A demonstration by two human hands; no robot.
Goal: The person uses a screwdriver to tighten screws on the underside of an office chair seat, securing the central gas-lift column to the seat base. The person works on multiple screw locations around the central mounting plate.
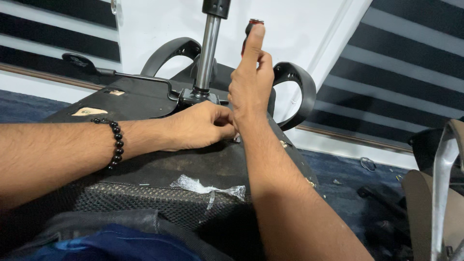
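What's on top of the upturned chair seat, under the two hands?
On the chair seat lies crumpled clear plastic wrap. The left hand pinches something small at the base of the screwdriver held upright by the right hand; the fingers cover the tip and any screw.

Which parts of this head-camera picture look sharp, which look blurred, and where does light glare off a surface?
Head view: the left hand and black bead bracelet are sharp; the right hand gripping a red-and-black screwdriver handle is sharp too; the shiny metal chair column shows a bright streak; the curved chrome bar at right is blurred with glare; the crumpled clear plastic scrap glints softly.
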